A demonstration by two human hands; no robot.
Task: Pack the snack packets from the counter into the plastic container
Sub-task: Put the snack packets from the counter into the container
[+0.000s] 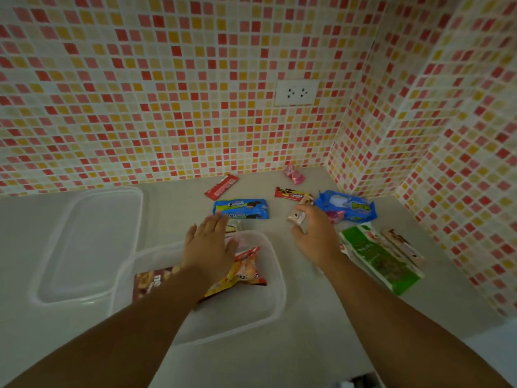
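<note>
The clear plastic container (268,312) sits on the grey counter in front of me. Inside lie a yellow-red packet (246,273) and a brown packet (145,284). My left hand (208,245) hovers flat above the container's far edge, fingers straight, holding nothing. My right hand (313,233) pinches a small pale packet (297,217) just right of the container. On the counter beyond lie a blue cookie packet (240,209), a red bar (221,186), a red-brown bar (291,194), a pink sweet (293,174), a blue bag (347,205) and a green packet (380,261).
The container's clear lid (92,242) lies to the left on the counter. Mosaic tiled walls close the back and the right side, with a socket (296,92) on the back wall. Slim brown-white stick packets (402,245) lie by the green packet.
</note>
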